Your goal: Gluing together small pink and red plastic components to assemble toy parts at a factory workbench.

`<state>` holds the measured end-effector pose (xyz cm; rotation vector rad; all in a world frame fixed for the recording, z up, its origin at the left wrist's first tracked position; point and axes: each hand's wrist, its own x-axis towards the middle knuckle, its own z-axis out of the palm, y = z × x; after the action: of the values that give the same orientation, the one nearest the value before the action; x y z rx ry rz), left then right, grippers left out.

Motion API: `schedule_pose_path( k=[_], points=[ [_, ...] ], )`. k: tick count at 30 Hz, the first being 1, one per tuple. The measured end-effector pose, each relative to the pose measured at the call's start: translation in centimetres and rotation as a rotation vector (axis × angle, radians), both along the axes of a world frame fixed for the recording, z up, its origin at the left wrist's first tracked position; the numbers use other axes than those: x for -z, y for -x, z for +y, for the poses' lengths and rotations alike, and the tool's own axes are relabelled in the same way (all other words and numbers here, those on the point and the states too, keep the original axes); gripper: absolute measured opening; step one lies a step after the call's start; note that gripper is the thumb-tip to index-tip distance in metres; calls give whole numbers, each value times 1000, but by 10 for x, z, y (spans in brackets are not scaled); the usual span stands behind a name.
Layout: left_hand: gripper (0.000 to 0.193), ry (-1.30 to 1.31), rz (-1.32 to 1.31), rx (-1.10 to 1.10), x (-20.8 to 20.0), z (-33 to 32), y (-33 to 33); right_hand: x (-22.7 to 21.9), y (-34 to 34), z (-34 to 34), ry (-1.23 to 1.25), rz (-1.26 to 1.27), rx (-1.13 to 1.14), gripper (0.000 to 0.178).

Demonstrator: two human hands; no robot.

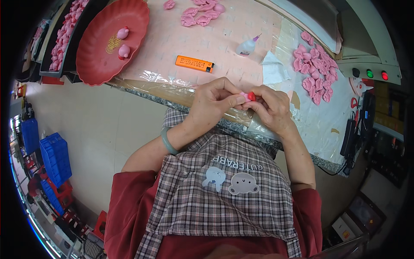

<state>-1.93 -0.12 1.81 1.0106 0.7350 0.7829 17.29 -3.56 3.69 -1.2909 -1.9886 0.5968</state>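
Close to the table's front edge, both my hands meet around a small pink and red molded piece (251, 96). My left hand (215, 98) pinches its pink side between thumb and fingers. On the red side, the thumb and forefinger of my right hand (274, 106) are closed. My fingers cover much of the piece. An orange lighter (192, 63) lies beyond my left hand. Farther off stands a small white glue bottle (246, 47) with a purple tip. A piece of white tissue (274, 68) rests beyond my right hand.
At right lies a heap of pink molded pieces (317, 71), with several more (202, 17) at the back. A red scalloped plate (92, 71) holds two pink figures (123, 51). Beside it, a black tray (71, 52) is full of pink and red pieces. A machine panel (375, 71) borders the right.
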Motion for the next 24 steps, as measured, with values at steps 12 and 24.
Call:
schedule_pose_path(
  k=[12, 24],
  points=[
    [18, 34, -97, -16, -5, 3, 0, -23, 9, 3, -104, -202, 70, 21],
    [34, 37, -210, -7, -7, 7, 6, -27, 16, -6, 102, 71, 112, 28]
  ],
)
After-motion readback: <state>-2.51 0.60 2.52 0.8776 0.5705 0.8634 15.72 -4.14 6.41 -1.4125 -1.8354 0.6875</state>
